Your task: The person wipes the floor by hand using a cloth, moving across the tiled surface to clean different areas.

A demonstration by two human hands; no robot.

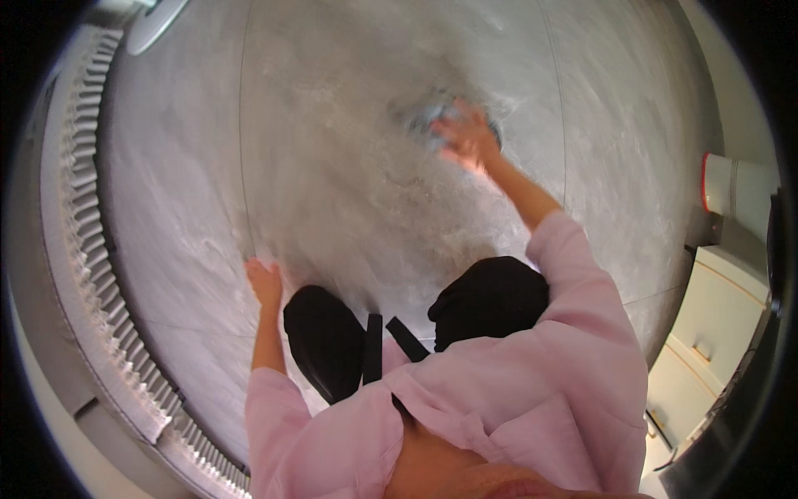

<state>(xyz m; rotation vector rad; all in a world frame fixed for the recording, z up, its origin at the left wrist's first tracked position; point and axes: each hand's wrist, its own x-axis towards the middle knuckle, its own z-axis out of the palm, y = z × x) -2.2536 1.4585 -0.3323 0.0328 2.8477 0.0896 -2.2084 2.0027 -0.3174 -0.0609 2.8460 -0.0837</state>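
Observation:
My right hand [469, 138] is spread over a blue-grey cloth [430, 111] on the grey tiled floor [349, 181], ahead of my knees. Both hand and cloth are motion-blurred, so the cloth's folds and edges are unclear. Smeared, pale streaks show on the floor around them. Beside my left knee, my left hand [265, 282] rests against the floor with nothing visible in it. Its fingers point forward, near a tile joint.
A pleated pale fabric skirt [87, 187] of a piece of furniture curves along the left. At upper left is part of a white rounded object [156, 25]. A white drawer cabinet [717, 312] and a white container with a red rim [739, 187] stand at right.

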